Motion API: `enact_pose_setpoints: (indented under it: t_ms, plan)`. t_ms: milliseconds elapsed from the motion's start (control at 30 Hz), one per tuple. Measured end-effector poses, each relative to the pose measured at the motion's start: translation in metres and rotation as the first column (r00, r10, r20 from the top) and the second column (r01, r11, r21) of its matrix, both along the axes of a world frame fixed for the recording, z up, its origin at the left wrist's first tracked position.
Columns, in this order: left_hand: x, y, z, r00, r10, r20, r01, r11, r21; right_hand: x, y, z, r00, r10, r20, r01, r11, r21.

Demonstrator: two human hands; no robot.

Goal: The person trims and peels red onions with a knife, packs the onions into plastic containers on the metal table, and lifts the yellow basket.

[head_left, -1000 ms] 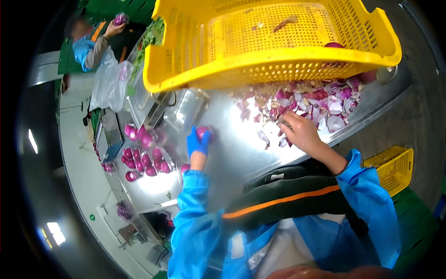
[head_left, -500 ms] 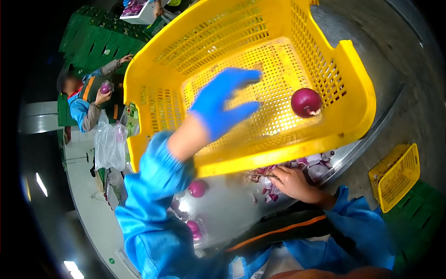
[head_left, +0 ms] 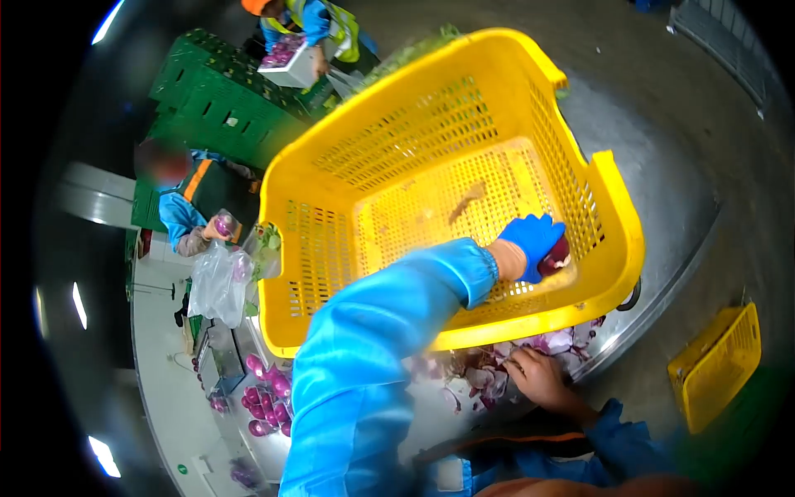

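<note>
My left hand (head_left: 532,246), in a blue glove, reaches into a large yellow crate (head_left: 464,338) and has its fingers wrapped round a red onion (head_left: 555,258) in the crate's near right corner. A brown scrap of skin (head_left: 468,201) lies on the crate floor. Below the crate's near edge, my bare right hand (head_left: 534,374) is over a heap of purple onion peelings (head_left: 484,383) on the metal table. Its fingers are curled, and what they hold is hidden.
Packed onions (head_left: 267,402) lie on the table at the left. A co-worker (head_left: 203,207) holds a wrapped onion; another person (head_left: 310,41) carries a white box (head_left: 290,73) of onions. A smaller yellow crate (head_left: 716,364) stands at the right. Green crates (head_left: 215,99) are stacked behind.
My left hand first let go of an onion on the table, then moved into the crate and took hold of the red onion there. My right hand stays by the peelings.
</note>
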State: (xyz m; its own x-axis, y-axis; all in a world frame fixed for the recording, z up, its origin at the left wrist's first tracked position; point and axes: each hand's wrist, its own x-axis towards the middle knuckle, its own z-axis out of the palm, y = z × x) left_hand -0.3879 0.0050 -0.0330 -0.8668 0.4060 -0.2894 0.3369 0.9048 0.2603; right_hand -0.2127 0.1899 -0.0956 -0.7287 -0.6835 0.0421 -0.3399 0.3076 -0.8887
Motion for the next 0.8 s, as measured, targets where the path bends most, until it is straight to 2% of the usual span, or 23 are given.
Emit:
enact_pose_setpoints:
  t_ms: [67,133,167,200,233,267,300,367,400,467,500,533,567,600,633,667,700,733,767,800]
  plan:
    - [0.0,-0.012,0.022,0.998,-0.036,0.046,0.038,0.999,-0.037,0.004,0.005,0.004,1.0,0.014,0.02,-0.015,0.999,0.028]
    - [0.006,-0.037,0.06,0.999,0.025,0.026,-0.025,1.0,0.012,0.005,0.007,0.01,0.999,0.002,0.034,-0.001,1.0,-0.022]
    - [0.018,-0.055,0.073,0.991,0.083,-0.101,-0.063,0.98,0.188,0.008,0.008,0.017,0.999,-0.016,0.047,0.019,0.998,-0.058]
    - [0.025,-0.071,0.089,0.979,0.202,-0.034,-0.181,0.93,0.319,0.01,0.008,0.023,0.997,-0.035,0.063,0.04,0.995,-0.093]
    - [0.043,-0.081,0.11,0.936,0.332,-0.115,-0.262,0.877,0.403,0.012,0.01,0.027,0.993,-0.039,0.111,0.049,0.994,-0.094]
    - [0.055,-0.092,0.126,0.91,0.414,-0.005,-0.343,0.761,0.55,0.013,0.008,0.034,0.993,-0.052,0.104,0.069,0.983,-0.169]
    - [0.071,-0.105,0.13,0.887,0.456,0.068,-0.357,0.586,0.728,0.014,0.005,0.043,0.993,-0.067,0.097,0.089,0.966,-0.242]
    - [0.122,-0.09,0.189,0.876,0.431,0.218,-0.395,0.38,0.836,0.014,0.001,0.061,0.996,-0.044,0.084,0.07,0.938,-0.339]
    - [0.148,-0.083,0.208,0.869,0.401,0.291,-0.414,0.266,0.87,0.015,-0.004,0.078,0.983,-0.012,0.184,0.088,0.908,-0.409]
    - [0.197,-0.08,0.209,0.89,0.401,0.218,-0.357,0.313,0.88,0.016,-0.014,0.092,0.984,-0.007,0.176,0.096,0.857,-0.506]
    - [0.22,-0.075,0.199,0.898,0.368,0.243,-0.347,0.249,0.904,0.022,-0.019,0.086,0.956,0.071,0.283,0.11,0.81,-0.575]
    - [0.24,-0.069,0.192,0.907,0.358,0.219,-0.33,0.284,0.9,0.028,-0.023,0.097,0.9,0.147,0.41,0.152,0.777,-0.611]
    - [0.261,-0.058,0.184,0.87,0.364,0.332,-0.405,0.145,0.903,0.035,-0.027,0.114,0.817,0.226,0.53,0.203,0.748,-0.631]
    - [0.279,-0.046,0.175,0.823,0.355,0.443,-0.474,-0.002,0.881,0.039,-0.03,0.115,0.783,0.296,0.546,0.175,0.738,-0.651]
    - [0.296,-0.043,0.156,0.814,0.355,0.46,-0.47,-0.063,0.88,0.042,-0.033,0.115,0.744,0.363,0.561,0.149,0.728,-0.669]
    - [0.311,-0.035,0.141,0.796,0.357,0.489,-0.468,-0.15,0.871,0.047,-0.038,0.104,0.763,0.426,0.487,0.041,0.719,-0.694]
    - [0.324,-0.029,0.123,0.763,0.42,0.49,-0.46,-0.179,0.87,0.055,-0.041,0.109,0.64,0.466,0.611,0.113,0.73,-0.674]
    - [0.336,-0.022,0.112,0.725,0.481,0.492,-0.452,-0.207,0.868,0.058,-0.043,0.117,0.581,0.417,0.699,0.14,0.795,-0.591]
    - [0.346,-0.016,0.112,0.691,0.466,0.553,-0.484,-0.27,0.832,0.059,-0.045,0.114,0.599,0.392,0.698,0.093,0.832,-0.547]
    - [0.357,-0.018,0.104,0.71,0.472,0.523,-0.468,-0.24,0.851,0.06,-0.045,0.111,0.62,0.365,0.695,0.051,0.865,-0.5]
